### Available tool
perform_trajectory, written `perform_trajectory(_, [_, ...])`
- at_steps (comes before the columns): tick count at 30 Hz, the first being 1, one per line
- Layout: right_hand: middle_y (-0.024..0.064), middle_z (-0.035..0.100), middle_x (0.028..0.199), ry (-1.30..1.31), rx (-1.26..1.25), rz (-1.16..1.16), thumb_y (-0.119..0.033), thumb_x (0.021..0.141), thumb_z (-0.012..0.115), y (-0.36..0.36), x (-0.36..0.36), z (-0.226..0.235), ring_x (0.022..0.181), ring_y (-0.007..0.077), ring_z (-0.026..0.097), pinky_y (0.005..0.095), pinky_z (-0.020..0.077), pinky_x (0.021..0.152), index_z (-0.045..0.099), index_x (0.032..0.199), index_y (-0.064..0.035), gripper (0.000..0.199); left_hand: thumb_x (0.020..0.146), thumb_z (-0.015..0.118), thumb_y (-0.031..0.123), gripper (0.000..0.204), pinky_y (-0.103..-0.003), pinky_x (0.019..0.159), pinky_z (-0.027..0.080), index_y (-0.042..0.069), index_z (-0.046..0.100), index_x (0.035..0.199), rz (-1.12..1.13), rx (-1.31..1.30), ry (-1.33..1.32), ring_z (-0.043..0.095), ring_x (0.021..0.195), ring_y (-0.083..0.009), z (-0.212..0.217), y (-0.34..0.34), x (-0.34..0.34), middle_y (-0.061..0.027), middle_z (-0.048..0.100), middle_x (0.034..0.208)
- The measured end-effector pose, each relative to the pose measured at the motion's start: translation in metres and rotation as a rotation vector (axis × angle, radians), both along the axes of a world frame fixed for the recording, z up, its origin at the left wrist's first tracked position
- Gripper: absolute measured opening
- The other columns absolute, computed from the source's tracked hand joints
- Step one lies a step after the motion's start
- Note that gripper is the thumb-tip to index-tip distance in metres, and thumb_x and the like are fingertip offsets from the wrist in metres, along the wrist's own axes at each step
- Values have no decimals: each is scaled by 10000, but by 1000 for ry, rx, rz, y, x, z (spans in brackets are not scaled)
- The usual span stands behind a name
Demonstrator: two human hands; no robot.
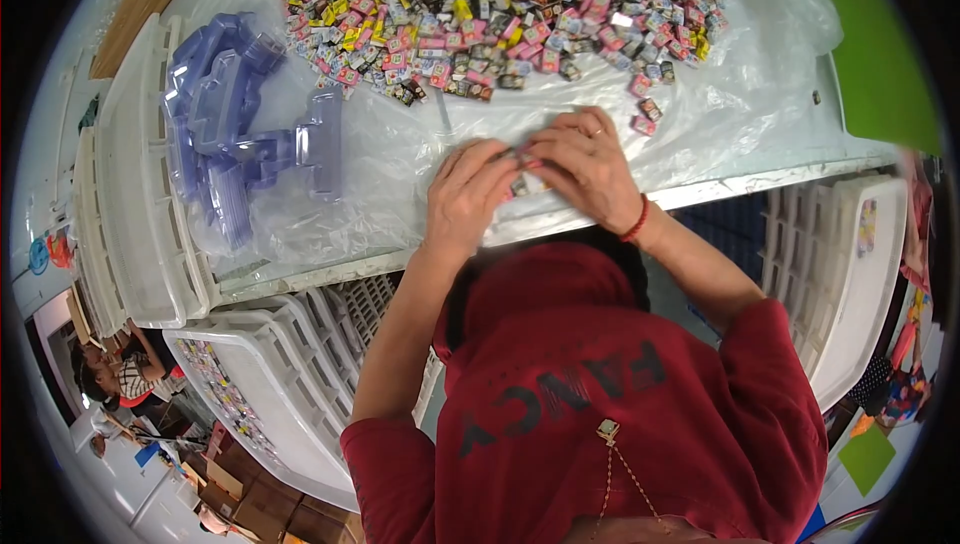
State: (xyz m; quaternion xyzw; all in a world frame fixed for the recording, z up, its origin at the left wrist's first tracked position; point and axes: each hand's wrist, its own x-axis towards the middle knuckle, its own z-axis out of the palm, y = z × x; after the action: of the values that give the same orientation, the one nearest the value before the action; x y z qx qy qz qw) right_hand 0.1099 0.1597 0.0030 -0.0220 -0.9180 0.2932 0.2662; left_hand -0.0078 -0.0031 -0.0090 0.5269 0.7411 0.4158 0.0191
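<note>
A red shirt [620, 414] is being worn nearest the camera, and a thin necklace [608, 434] is being hung over its front. A red bracelet [634, 224] is being worn on the right wrist. Over the near edge of the tabletop [370, 267], a small box [532, 162] is being pinched between the left hand [466, 196] and the right hand [588, 159]; in both, the grip is being drawn together on it, though its far side is being hidden by the fingers. Just below the fingertips, a second box [518, 187] is being partly covered. To the sides, below the tabletop's level, white crates are being stacked at left [290, 394] and right [840, 274]. Beneath the work, a clear plastic sheet [390, 149] is being spread. To the left, purple plastic trays [225, 94] are being supported by it. Beyond the right hand, a few loose boxes [643, 126] are being scattered, and farther off a large pile of pink, yellow, black and white boxes [480, 34] is being heaped.
</note>
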Motion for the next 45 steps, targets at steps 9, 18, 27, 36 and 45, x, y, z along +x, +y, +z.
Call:
perform_trajectory(9, [39, 649, 1065, 17, 94, -2, -124, 705, 769, -1, 2, -5, 1000, 273, 564, 440, 404, 931, 682, 913, -100, 227, 719, 715, 12, 174, -385, 800, 496, 0, 666, 885, -4, 64, 145, 611, 933, -307, 6, 4, 0, -103, 635, 995])
perform_trajectory(18, [21, 657, 1036, -69, 142, 75, -153, 763, 739, 4, 1, 20, 1062, 275, 536, 466, 382, 967, 697, 953, -105, 201, 776, 708, 58, 190, -388, 821, 496, 1, 665, 952, 41, 92, 70, 610, 968, -312, 3, -2, 1, -109, 639, 1032])
perform_trajectory(27, [41, 616, 847, 85, 243, -136, -155, 756, 685, -6, -116, 15, 890, 241, 550, 397, 398, 895, 664, 836, -91, 105, 827, 662, 66, 204, -392, 779, 505, 27, 641, 1025, 360, -52, -26, 608, 912, -340, 12, 0, -61, -135, 633, 1009])
perform_trajectory(36, [7, 637, 898, 110, 297, -114, -141, 698, 697, -3, -120, -3, 958, 213, 560, 440, 367, 956, 636, 842, -125, 157, 788, 685, 44, 199, -404, 791, 490, 33, 650, 983, 352, -36, 218, 581, 916, -326, -3, 4, -68, -110, 602, 1012])
perform_trajectory(45, [18, 634, 887, 7, -9, -50, -184, 767, 733, 41, -47, 25, 911, 219, 581, 442, 342, 990, 636, 859, -139, 141, 792, 689, 51, 146, -379, 733, 498, 50, 660, 935, 282, 80, 236, 584, 842, -288, 11, 15, -57, -88, 604, 937])
